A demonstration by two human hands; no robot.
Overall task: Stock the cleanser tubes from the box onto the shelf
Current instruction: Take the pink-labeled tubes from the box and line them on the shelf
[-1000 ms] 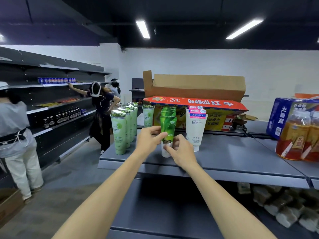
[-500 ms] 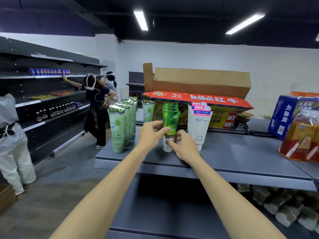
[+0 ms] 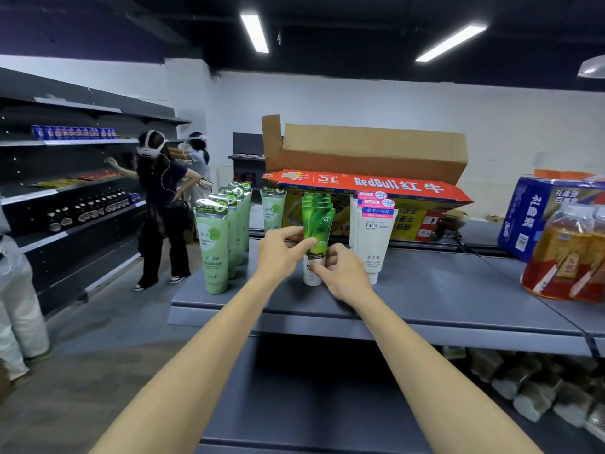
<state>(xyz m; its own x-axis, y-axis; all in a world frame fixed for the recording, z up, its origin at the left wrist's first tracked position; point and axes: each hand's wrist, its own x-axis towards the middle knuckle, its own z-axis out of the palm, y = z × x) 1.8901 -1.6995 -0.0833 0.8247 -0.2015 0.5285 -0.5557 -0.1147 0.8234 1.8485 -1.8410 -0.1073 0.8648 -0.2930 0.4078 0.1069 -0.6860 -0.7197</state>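
**Green tube steadied by both hands near the front edge of the shelf**

At the far left, dark wall shelving is seen, stocked with bottles and blue packs, and two people wearing headsets are turned toward it. On the grey shelf, near its left edge, a row of pale green tubes is lined up cap down, running from the front toward the back.

Next, the left hand is held against the left side of the dark green cleanser tube; its fingers are curled round the tube, with the thumb laid across the front of the label. The tube is stood upright on its white cap, toward the front edge of the shelf, at the head of a short file of matching green tubes set directly behind it. The right hand is placed at the tube's lower right, its curled fingers pinching the white cap end.

Just right of the hands, white facial cleanser tubes are stood in a row. Behind them, along the back edge, an open cardboard box is seen. At the right edge, a wrapped pack of amber drink bottles is rested in front of a blue package.
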